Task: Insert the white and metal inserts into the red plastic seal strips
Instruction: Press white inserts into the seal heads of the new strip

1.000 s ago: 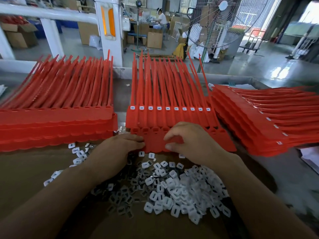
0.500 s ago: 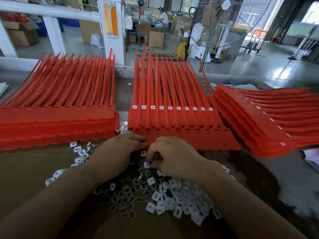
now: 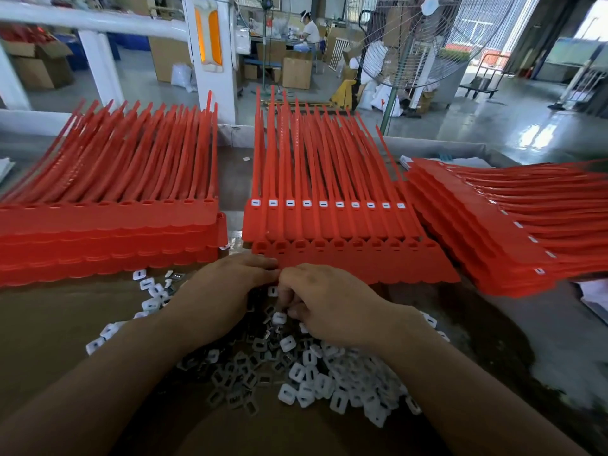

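Both hands sit together mid-way across the brown cardboard-covered worktop (image 3: 49,330). Left hand (image 3: 227,291): fingers bent, tips at the near edge of the centre stack of red plastic seal strips (image 3: 329,225) and touching the right hand's knuckles. Can't tell if it grips anything. Right hand (image 3: 332,304): fingers (image 3: 292,311) curled down and bunched, tips against one white plastic insert (image 3: 279,318) at the top of the pile. Pinched or just touched, can't tell. The loose pile of white slotted inserts (image 3: 329,383) lies at 6 o'clock from the hands, thickest toward 5. Darker grey metal inserts (image 3: 237,376) are mixed in at 7, with a few white strays at 9 to 10. Centre stack is at 12 o'clock. Its top sheet carries a seated row of ten white inserts (image 3: 339,204); the sheet below juts nearer, its row of sockets (image 3: 335,245) open. Second red stack (image 3: 108,232) at 10 o'clock, top sockets unfilled. Third red stack (image 3: 493,232) at 2 o'clock, turned sideways, white inserts showing along its edge. Background, 11 to 1: wire-guard pedestal fan (image 3: 424,37), white pillar with orange panels (image 3: 210,37), cardboard boxes (image 3: 296,72), seated person in white (image 3: 309,28). The white sack (image 3: 388,100) at the fan's foot has a red mark, too small to read.
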{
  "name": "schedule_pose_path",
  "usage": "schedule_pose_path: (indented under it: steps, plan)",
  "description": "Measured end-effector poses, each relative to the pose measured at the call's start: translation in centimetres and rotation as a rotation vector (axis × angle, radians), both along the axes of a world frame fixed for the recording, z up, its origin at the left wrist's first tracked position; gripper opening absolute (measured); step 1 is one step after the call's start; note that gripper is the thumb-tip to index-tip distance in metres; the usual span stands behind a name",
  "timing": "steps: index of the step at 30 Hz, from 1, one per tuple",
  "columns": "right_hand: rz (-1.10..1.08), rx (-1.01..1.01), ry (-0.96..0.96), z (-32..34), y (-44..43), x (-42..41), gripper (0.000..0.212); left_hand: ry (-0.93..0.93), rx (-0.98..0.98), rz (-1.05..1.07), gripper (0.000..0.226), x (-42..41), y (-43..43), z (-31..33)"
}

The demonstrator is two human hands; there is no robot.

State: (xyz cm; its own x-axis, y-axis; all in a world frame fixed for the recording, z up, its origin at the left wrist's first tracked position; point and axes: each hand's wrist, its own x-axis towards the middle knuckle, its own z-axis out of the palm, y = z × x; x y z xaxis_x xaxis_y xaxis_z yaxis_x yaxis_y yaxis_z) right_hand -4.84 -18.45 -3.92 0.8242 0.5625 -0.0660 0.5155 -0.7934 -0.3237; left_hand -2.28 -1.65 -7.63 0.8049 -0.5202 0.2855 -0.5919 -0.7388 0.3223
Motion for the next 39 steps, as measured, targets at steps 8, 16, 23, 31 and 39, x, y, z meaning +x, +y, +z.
schedule_pose_path:
  steps: [8, 16, 23, 31, 39]
  plan:
    - [-0.032, 0.025, 0.089, -0.2, -0.8, 0.6, 0.008, -0.002, 0.026, 0.015, 0.063, 0.2, -0.1, -0.2]
    - [-0.064, 0.177, 0.157, -0.1, -1.7, 0.8, 0.012, -0.007, 0.017, 0.004, 0.062, -0.1, -0.2, 0.2]
    - [-0.055, 0.2, 0.056, -0.1, -1.6, 0.7, 0.016, -0.026, 0.022, -0.005, 0.06, -0.2, -0.2, 0.1]
    - [-0.063, 0.287, 0.032, 0.1, -1.8, 0.6, 0.01, -0.036, 0.035, -0.012, 0.059, -0.3, -0.3, 0.2]
    - [-0.255, 0.435, 0.012, 0.4, -1.9, 1.0, 0.021, -0.057, 0.072, -0.034, 0.054, -0.5, -0.8, 0.7]
